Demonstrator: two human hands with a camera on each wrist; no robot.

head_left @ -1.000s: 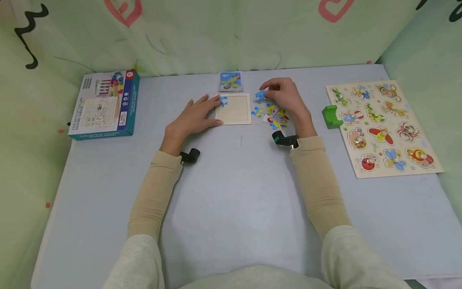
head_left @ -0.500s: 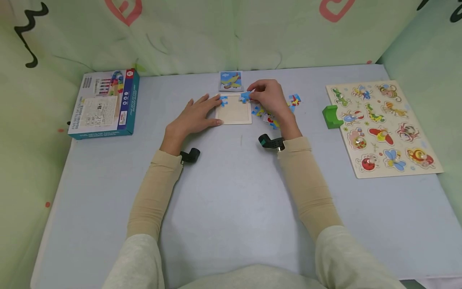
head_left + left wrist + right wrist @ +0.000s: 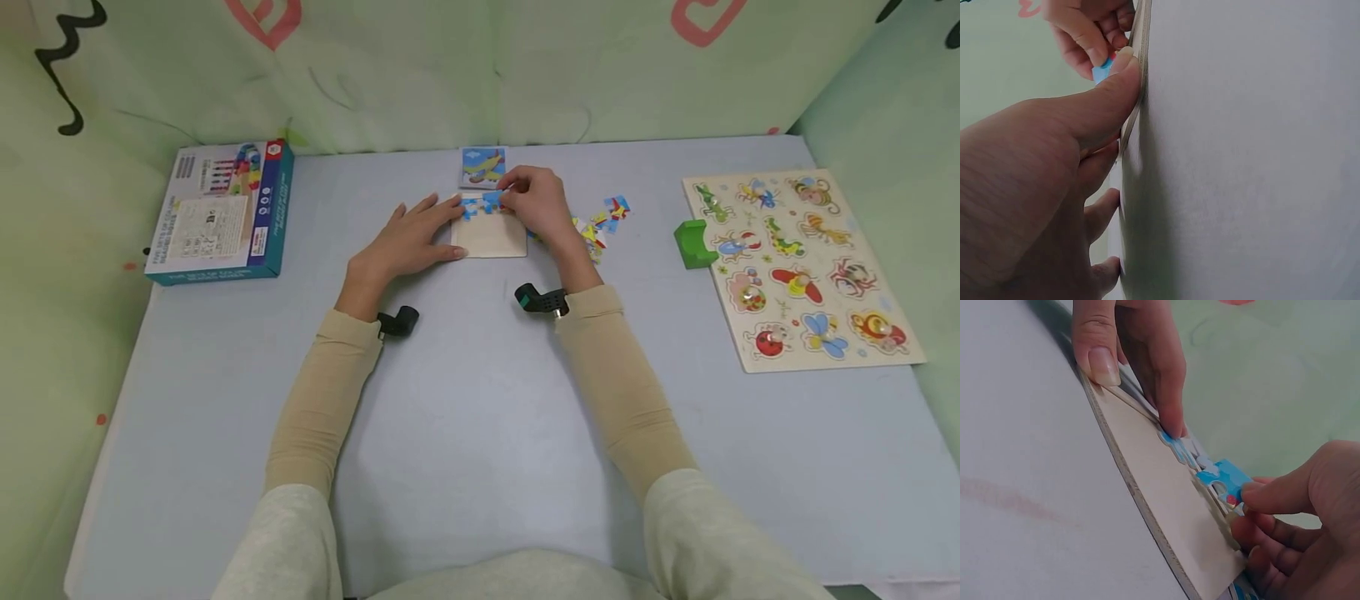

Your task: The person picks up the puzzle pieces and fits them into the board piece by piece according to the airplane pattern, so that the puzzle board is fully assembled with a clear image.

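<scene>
Head view: right hand [image 3: 536, 202] has moved its blue puzzle piece [image 3: 492, 200] leftward.

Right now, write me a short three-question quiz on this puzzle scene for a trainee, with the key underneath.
1. Multiple choice: what does the right hand pinch?
(a) the picture card
(b) a blue puzzle piece
(c) the teal-edged box

2. True or false: the left hand is held well clear of the wooden tray.

3. Fill in: as the person sees it, the green block stands at the ____ edge of the animal board.

Key
1. (b)
2. False; the left hand touches the wooden tray.
3. left
</scene>
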